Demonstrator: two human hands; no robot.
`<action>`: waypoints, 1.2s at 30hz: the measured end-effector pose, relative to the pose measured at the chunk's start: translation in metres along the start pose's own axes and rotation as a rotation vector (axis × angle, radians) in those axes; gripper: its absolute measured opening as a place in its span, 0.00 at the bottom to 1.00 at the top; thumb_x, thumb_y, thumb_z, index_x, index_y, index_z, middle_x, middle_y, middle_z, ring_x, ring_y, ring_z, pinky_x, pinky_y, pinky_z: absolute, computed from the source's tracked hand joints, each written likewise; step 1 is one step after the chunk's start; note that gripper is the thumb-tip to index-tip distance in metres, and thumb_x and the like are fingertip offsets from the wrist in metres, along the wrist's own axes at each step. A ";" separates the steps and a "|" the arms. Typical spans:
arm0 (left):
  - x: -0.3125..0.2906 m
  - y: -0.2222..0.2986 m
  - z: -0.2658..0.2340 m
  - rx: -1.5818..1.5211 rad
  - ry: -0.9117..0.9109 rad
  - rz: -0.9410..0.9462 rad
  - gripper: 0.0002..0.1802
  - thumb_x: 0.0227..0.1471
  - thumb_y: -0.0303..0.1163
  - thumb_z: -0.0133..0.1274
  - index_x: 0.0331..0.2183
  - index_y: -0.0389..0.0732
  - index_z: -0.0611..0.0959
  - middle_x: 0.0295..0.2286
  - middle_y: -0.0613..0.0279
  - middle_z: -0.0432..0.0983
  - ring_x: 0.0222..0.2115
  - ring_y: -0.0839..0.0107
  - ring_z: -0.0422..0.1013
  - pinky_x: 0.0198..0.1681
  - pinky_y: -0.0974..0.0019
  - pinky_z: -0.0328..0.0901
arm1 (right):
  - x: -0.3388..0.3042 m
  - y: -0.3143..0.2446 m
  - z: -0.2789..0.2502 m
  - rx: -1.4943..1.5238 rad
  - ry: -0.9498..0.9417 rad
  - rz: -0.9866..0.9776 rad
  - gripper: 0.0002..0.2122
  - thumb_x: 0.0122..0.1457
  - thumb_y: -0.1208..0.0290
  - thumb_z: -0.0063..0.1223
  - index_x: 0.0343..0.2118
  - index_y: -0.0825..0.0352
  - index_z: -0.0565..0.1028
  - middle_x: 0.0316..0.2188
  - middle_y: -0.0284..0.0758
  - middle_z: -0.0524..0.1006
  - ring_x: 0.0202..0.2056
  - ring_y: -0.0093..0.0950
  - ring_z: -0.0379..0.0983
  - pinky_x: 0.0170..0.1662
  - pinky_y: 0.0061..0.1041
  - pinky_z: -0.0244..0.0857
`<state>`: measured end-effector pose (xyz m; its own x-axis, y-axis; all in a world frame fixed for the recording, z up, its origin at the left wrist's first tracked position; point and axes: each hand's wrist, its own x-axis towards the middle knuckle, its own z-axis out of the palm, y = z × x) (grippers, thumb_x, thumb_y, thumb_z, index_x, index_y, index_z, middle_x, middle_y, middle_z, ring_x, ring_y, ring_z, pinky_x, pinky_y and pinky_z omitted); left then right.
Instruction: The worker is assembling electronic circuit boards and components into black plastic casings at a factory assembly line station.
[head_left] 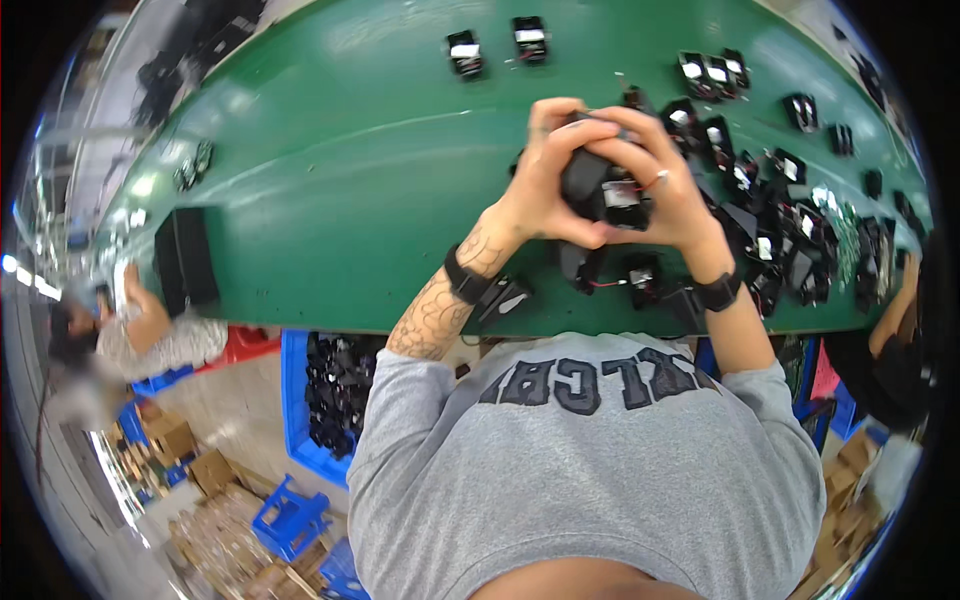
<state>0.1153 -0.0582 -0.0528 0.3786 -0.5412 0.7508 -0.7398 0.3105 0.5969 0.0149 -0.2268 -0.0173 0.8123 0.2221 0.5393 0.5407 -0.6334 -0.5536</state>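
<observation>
Between both hands, above the green work table (380,190), is a rounded black plastic casing (588,182). Its lower right part shows an open box-like section with a pale label and a short red wire. My left hand (535,185) wraps it from the left, fingers over the top and thumb underneath. From the right, my right hand (672,185) closes around it, its fingers meeting the left ones on top. More black pieces lie below the hands, one of them a small black module (643,280) with wires. Fingers cover much of the held casing.
Many black parts (800,240) are heaped on the right side. Two modules (530,40) sit at the far edge, and a black box (187,262) stands at the left. A blue bin (297,400) of black pieces is below the table. Other people sit at both sides.
</observation>
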 end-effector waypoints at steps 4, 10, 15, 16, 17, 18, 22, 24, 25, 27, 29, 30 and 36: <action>0.017 0.010 -0.013 0.036 0.014 0.099 0.52 0.21 0.49 0.72 0.52 0.42 0.73 0.47 0.52 0.64 0.49 0.53 0.58 0.54 0.54 0.57 | 0.017 -0.006 -0.010 -0.122 0.018 -0.112 0.36 0.38 0.57 0.71 0.53 0.62 0.72 0.56 0.42 0.65 0.52 0.42 0.68 0.53 0.37 0.67; 0.036 0.060 -0.052 0.100 0.116 0.170 0.46 0.23 0.44 0.72 0.50 0.49 0.74 0.44 0.63 0.72 0.47 0.56 0.58 0.52 0.58 0.60 | 0.058 -0.031 -0.011 -0.095 0.110 -0.359 0.40 0.40 0.58 0.70 0.56 0.70 0.68 0.54 0.45 0.67 0.54 0.40 0.68 0.56 0.36 0.64; -0.025 0.119 -0.134 0.375 0.340 0.227 0.45 0.17 0.45 0.73 0.45 0.47 0.79 0.41 0.69 0.76 0.45 0.57 0.60 0.52 0.60 0.59 | 0.122 -0.101 0.061 0.066 -0.077 -0.610 0.38 0.41 0.59 0.69 0.56 0.67 0.68 0.53 0.43 0.68 0.53 0.39 0.69 0.53 0.34 0.66; -0.040 0.147 -0.155 0.472 0.199 0.070 0.47 0.17 0.45 0.72 0.47 0.44 0.77 0.42 0.64 0.74 0.46 0.58 0.61 0.51 0.59 0.59 | 0.132 -0.116 0.078 0.053 -0.095 -0.647 0.37 0.39 0.60 0.70 0.56 0.65 0.69 0.53 0.43 0.69 0.52 0.39 0.70 0.51 0.34 0.67; -0.070 0.158 -0.164 0.535 0.321 0.080 0.54 0.20 0.43 0.70 0.54 0.40 0.69 0.52 0.56 0.67 0.53 0.51 0.57 0.59 0.52 0.53 | 0.135 -0.120 0.100 0.134 -0.189 -0.611 0.35 0.42 0.60 0.68 0.55 0.69 0.70 0.55 0.45 0.66 0.56 0.40 0.66 0.56 0.34 0.63; -0.092 0.173 -0.175 0.653 0.388 0.043 0.53 0.18 0.40 0.70 0.53 0.39 0.71 0.50 0.57 0.69 0.52 0.52 0.60 0.57 0.52 0.56 | 0.139 -0.143 0.124 0.176 -0.233 -0.618 0.34 0.43 0.61 0.67 0.55 0.69 0.70 0.55 0.45 0.67 0.56 0.40 0.66 0.57 0.35 0.62; -0.208 0.183 -0.200 0.416 0.704 -0.323 0.50 0.22 0.40 0.69 0.52 0.40 0.69 0.45 0.56 0.62 0.49 0.60 0.61 0.54 0.59 0.60 | 0.131 -0.180 0.244 0.478 -0.323 -0.653 0.34 0.39 0.64 0.68 0.54 0.63 0.70 0.53 0.44 0.69 0.52 0.42 0.69 0.55 0.37 0.64; -0.251 0.200 -0.214 0.259 0.824 -0.525 0.50 0.24 0.37 0.67 0.53 0.39 0.67 0.46 0.57 0.65 0.49 0.62 0.65 0.55 0.59 0.61 | 0.116 -0.199 0.305 0.620 -0.429 -0.473 0.36 0.38 0.66 0.70 0.55 0.59 0.69 0.51 0.43 0.69 0.51 0.42 0.70 0.54 0.36 0.65; -0.273 0.205 -0.222 0.187 0.861 -0.588 0.48 0.27 0.38 0.65 0.54 0.38 0.67 0.48 0.57 0.66 0.50 0.61 0.66 0.56 0.59 0.61 | 0.103 -0.207 0.335 0.717 -0.454 -0.360 0.37 0.37 0.66 0.71 0.55 0.58 0.69 0.49 0.42 0.70 0.50 0.40 0.69 0.54 0.34 0.65; -0.350 0.205 -0.257 0.193 0.823 -0.717 0.47 0.34 0.41 0.65 0.57 0.40 0.67 0.52 0.56 0.66 0.53 0.61 0.64 0.59 0.60 0.58 | 0.078 -0.225 0.399 0.780 -0.469 -0.231 0.38 0.37 0.67 0.73 0.56 0.63 0.68 0.46 0.39 0.71 0.50 0.36 0.68 0.56 0.31 0.61; -0.387 0.198 -0.268 0.115 0.798 -0.893 0.43 0.39 0.45 0.64 0.56 0.41 0.69 0.53 0.56 0.66 0.55 0.62 0.61 0.60 0.60 0.55 | 0.054 -0.225 0.446 0.911 -0.446 -0.092 0.37 0.38 0.67 0.73 0.55 0.65 0.69 0.49 0.39 0.71 0.52 0.33 0.68 0.57 0.31 0.61; -0.404 0.196 -0.268 0.071 0.812 -1.046 0.40 0.43 0.46 0.60 0.56 0.41 0.70 0.53 0.56 0.66 0.55 0.62 0.61 0.60 0.62 0.54 | 0.042 -0.221 0.466 0.921 -0.481 0.050 0.37 0.38 0.66 0.74 0.55 0.66 0.70 0.51 0.39 0.71 0.52 0.32 0.68 0.56 0.31 0.62; -0.463 0.196 -0.264 0.246 1.062 -1.184 0.22 0.56 0.35 0.50 0.49 0.32 0.76 0.46 0.57 0.73 0.48 0.66 0.69 0.50 0.64 0.64 | 0.005 -0.222 0.540 0.780 -0.456 0.207 0.35 0.34 0.53 0.71 0.46 0.68 0.75 0.42 0.47 0.77 0.46 0.45 0.73 0.51 0.37 0.66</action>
<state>-0.0577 0.4590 -0.2087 0.8925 0.4186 -0.1678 0.2077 -0.0512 0.9769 0.0167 0.3156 -0.2346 0.8269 0.5354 0.1722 0.2353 -0.0513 -0.9706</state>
